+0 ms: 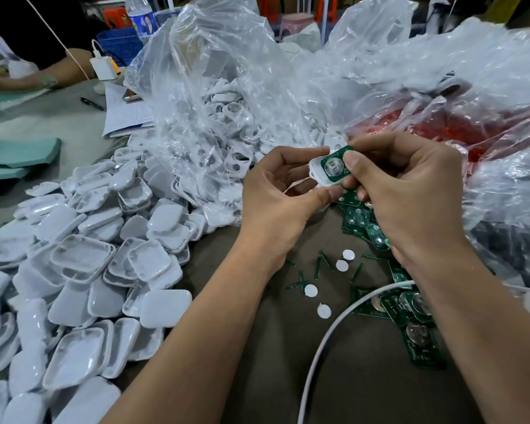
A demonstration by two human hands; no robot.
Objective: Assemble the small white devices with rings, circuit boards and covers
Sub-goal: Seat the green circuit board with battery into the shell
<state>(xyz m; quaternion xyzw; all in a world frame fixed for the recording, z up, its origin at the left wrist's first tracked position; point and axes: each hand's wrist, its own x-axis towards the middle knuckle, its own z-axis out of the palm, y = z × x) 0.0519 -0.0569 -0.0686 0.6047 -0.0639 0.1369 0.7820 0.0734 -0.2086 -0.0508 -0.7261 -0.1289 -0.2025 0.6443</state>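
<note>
My left hand grips a small white device shell from below, thumb and fingers curled round its edge. My right hand pinches a green circuit board with a round coin cell on it, and the board lies partly in the shell. More green boards lie on the brown table under my right wrist. A big heap of white covers fills the left. White ring-holed shells spill from a clear plastic bag.
Small white round discs and green snapped-off strips lie between my forearms. A white cable curves across the table front. Crumpled plastic bags, one over red parts, pile up at the right. Another person's arm, papers and a water bottle sit far left.
</note>
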